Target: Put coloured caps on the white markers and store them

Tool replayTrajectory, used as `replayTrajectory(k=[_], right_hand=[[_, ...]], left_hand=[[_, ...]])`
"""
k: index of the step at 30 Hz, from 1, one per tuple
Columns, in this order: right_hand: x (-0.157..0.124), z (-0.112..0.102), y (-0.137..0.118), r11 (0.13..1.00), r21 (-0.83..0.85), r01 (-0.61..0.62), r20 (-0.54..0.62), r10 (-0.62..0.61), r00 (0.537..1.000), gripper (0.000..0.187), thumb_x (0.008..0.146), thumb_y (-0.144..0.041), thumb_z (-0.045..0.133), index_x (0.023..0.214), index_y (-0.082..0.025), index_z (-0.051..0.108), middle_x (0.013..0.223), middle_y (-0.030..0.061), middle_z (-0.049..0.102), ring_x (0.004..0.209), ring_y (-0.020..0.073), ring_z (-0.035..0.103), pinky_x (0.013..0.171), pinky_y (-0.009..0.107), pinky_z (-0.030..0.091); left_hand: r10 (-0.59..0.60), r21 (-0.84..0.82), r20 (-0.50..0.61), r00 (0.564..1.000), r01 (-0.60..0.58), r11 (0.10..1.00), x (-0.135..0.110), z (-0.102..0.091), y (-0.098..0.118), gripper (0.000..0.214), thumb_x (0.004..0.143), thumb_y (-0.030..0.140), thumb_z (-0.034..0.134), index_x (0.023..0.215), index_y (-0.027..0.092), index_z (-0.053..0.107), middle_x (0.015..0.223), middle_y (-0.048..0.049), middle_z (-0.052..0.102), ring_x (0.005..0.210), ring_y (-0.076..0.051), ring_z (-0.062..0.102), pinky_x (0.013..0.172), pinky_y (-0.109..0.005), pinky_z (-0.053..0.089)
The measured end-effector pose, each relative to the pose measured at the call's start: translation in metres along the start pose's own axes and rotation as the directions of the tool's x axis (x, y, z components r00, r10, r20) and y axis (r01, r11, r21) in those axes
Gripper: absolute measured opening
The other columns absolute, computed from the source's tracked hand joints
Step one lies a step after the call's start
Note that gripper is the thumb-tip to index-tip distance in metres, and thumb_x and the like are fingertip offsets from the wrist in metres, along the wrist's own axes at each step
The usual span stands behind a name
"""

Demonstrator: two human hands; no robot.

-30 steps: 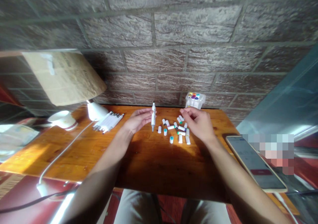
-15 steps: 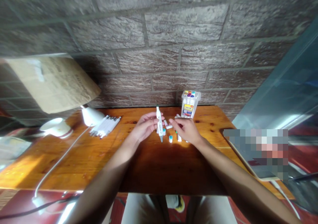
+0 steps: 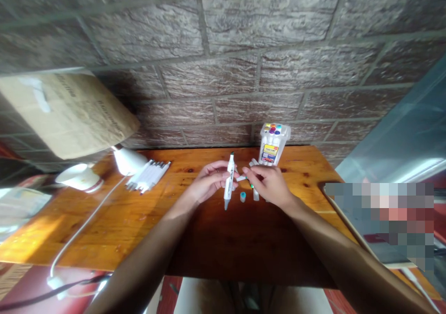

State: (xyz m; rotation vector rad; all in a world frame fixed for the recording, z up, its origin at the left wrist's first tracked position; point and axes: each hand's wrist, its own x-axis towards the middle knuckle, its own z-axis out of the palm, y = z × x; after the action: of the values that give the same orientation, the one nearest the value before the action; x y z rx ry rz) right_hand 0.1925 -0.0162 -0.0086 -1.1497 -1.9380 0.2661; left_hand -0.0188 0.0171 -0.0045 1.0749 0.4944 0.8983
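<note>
My left hand (image 3: 209, 184) is closed round an uncapped white marker (image 3: 229, 180), held nearly upright above the wooden table (image 3: 209, 230). My right hand (image 3: 266, 184) sits just to its right, fingers curled and pinched over the loose marker caps (image 3: 243, 196). A white cap shows between its fingertips, though whether it is gripped is unclear. A teal-ended cap stands on the table between the hands. A clear box of markers (image 3: 272, 144) with coloured ends stands upright behind my right hand.
A row of white markers (image 3: 149, 174) lies at the back left beside a white lamp (image 3: 128, 160) and its cable (image 3: 87, 221). A cardboard box (image 3: 66, 114) hangs over the left. A brick wall (image 3: 244, 63) backs the table.
My left hand has brought the marker down and to the right, towards my right hand. The right hand has moved left over the caps, and the view has shifted.
</note>
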Motion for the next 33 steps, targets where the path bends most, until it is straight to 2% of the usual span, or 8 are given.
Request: replayTrajectory(k=[4, 10, 16, 20, 23, 26, 29, 33], right_hand=[[-0.001, -0.001, -0.004, 1.000, 0.011, 0.010, 0.010, -0.010, 1.000, 0.046, 0.101, -0.039, 0.048, 0.060, -0.019, 0.054, 0.054, -0.0022, 0.050, 0.051, 0.0103, 0.044, 0.056, 0.026, 0.033], [-0.001, 0.002, -0.003, 0.999, 0.013, 0.039, 0.015, -0.039, 0.999, 0.048, 0.100, -0.037, 0.048, 0.056, -0.019, 0.047, 0.051, -0.0035, 0.045, 0.050, 0.0091, 0.039, 0.055, 0.025, 0.032], [0.001, 0.001, -0.002, 0.998, 0.024, 0.059, 0.027, -0.060, 0.998, 0.048, 0.100, -0.036, 0.049, 0.056, -0.018, 0.044, 0.051, -0.0046, 0.040, 0.049, 0.0083, 0.037, 0.055, 0.024, 0.030], [0.004, -0.007, -0.001, 1.000, -0.007, 0.000, 0.059, 0.000, 0.998, 0.042, 0.099, -0.037, 0.051, 0.062, -0.018, 0.055, 0.055, -0.0029, 0.050, 0.052, 0.0092, 0.045, 0.057, 0.024, 0.033], [0.005, -0.012, 0.003, 0.995, -0.035, -0.089, 0.008, 0.089, 0.996, 0.037, 0.098, -0.038, 0.053, 0.070, -0.017, 0.066, 0.059, -0.0006, 0.060, 0.053, 0.0104, 0.050, 0.058, 0.024, 0.036], [0.006, -0.015, 0.012, 0.980, -0.049, -0.193, -0.060, 0.190, 0.980, 0.035, 0.096, -0.041, 0.055, 0.076, -0.017, 0.072, 0.060, 0.0010, 0.066, 0.053, 0.0119, 0.053, 0.058, 0.024, 0.038], [0.007, -0.016, 0.022, 0.962, -0.040, -0.269, -0.057, 0.266, 0.962, 0.033, 0.095, -0.039, 0.056, 0.077, -0.017, 0.073, 0.065, 0.0028, 0.070, 0.057, 0.0138, 0.059, 0.061, 0.025, 0.041], [0.007, -0.015, 0.029, 0.965, -0.024, -0.263, -0.005, 0.263, 0.965, 0.032, 0.094, -0.038, 0.057, 0.077, -0.016, 0.074, 0.066, 0.0030, 0.071, 0.058, 0.0141, 0.060, 0.063, 0.025, 0.043]], left_hand=[[-0.001, -0.018, -0.005, 1.000, 0.001, 1.000, 0.000, 0.005, -0.002, 0.031, 0.071, 0.025, 0.085, 0.098, 0.014, 0.073, 0.085, -0.0055, 0.078, 0.070, -0.017, 0.074, 0.072, -0.028, 0.061], [0.030, -0.070, -0.023, 0.999, -0.032, 0.997, 0.000, 0.013, -0.001, 0.033, 0.071, 0.024, 0.086, 0.098, 0.013, 0.072, 0.084, -0.0045, 0.078, 0.066, -0.015, 0.074, 0.070, -0.025, 0.061], [0.045, -0.164, -0.093, 0.995, -0.060, 0.985, 0.004, 0.009, 0.003, 0.024, 0.082, 0.013, 0.071, 0.105, 0.013, 0.071, 0.095, -0.0061, 0.079, 0.076, -0.016, 0.076, 0.069, -0.024, 0.062], [0.050, -0.225, -0.245, 0.968, -0.107, 0.968, 0.009, 0.006, 0.007, 0.018, 0.085, 0.007, 0.060, 0.098, 0.013, 0.070, 0.092, -0.0043, 0.079, 0.074, -0.013, 0.075, 0.069, -0.020, 0.061], [0.012, -0.265, -0.328, 0.945, -0.104, 0.959, 0.011, 0.007, 0.009, 0.015, 0.087, 0.009, 0.056, 0.093, 0.013, 0.069, 0.087, -0.0028, 0.078, 0.069, -0.011, 0.073, 0.065, -0.018, 0.059], [0.001, -0.300, -0.342, 0.940, -0.111, 0.947, 0.010, 0.009, 0.010, 0.014, 0.089, 0.010, 0.054, 0.092, 0.013, 0.068, 0.085, -0.0023, 0.077, 0.069, -0.010, 0.072, 0.066, -0.017, 0.058], [0.018, -0.311, -0.336, 0.942, -0.129, 0.942, 0.009, 0.009, 0.011, 0.016, 0.089, 0.011, 0.055, 0.098, 0.014, 0.068, 0.086, -0.0019, 0.077, 0.071, -0.010, 0.072, 0.069, -0.018, 0.059], [0.020, -0.290, -0.315, 0.949, -0.117, 0.950, 0.008, 0.009, 0.012, 0.023, 0.088, 0.011, 0.057, 0.108, 0.015, 0.068, 0.088, -0.0012, 0.077, 0.071, -0.011, 0.073, 0.067, -0.019, 0.059]])
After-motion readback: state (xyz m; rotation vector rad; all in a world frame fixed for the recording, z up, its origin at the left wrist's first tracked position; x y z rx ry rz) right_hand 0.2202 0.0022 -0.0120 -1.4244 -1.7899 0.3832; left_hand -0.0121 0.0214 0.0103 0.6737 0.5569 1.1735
